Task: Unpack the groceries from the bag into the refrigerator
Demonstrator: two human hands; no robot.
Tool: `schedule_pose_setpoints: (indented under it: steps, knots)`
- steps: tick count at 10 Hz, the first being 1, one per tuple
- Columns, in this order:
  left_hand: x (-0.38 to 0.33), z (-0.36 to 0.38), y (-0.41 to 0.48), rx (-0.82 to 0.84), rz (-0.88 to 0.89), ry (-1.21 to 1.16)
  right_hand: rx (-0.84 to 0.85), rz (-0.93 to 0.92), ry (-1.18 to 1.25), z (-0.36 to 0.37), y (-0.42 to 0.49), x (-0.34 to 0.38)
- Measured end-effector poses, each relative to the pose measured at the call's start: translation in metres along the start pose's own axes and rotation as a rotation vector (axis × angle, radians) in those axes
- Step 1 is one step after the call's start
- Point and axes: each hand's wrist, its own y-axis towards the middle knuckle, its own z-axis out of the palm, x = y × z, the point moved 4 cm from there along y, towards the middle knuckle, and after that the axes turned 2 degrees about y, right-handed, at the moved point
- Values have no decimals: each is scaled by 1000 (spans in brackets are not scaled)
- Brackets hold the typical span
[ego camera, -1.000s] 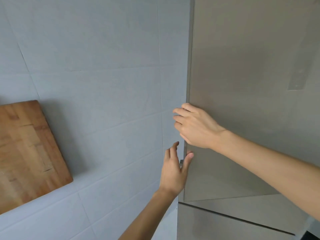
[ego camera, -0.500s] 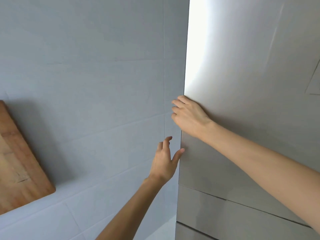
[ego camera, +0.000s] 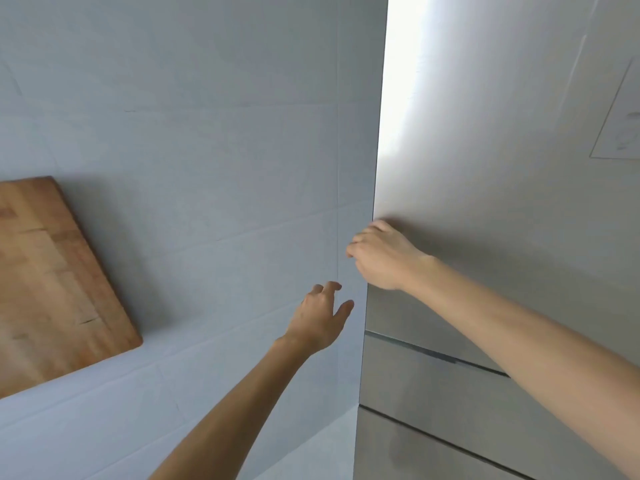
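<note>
Refrigerator door (ego camera: 502,188), right hand (ego camera: 384,259) curled at edge, left hand (ego camera: 320,318) spread

Tiled wall (ego camera: 207,150) close beside refrigerator door (ego camera: 502,220) edge, little room between; cutting board (ego camera: 52,282) well left, apart.

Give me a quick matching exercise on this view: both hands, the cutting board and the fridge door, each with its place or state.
Things: 1 left hand; 2 right hand; 3 cutting board; 4 refrigerator door.
States: A wooden, against the tiled wall at far left; B fingers curled at the door's left edge; C grey, glare along its left side; D open, fingers spread, holding nothing.
Pairs: 1-D; 2-B; 3-A; 4-C.
</note>
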Motion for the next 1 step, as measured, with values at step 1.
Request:
schedule_pose_setpoints:
  steps: [1]
  knots:
    - [21,-23,-45,47,-12,91,121,65,196,5,-33,37]
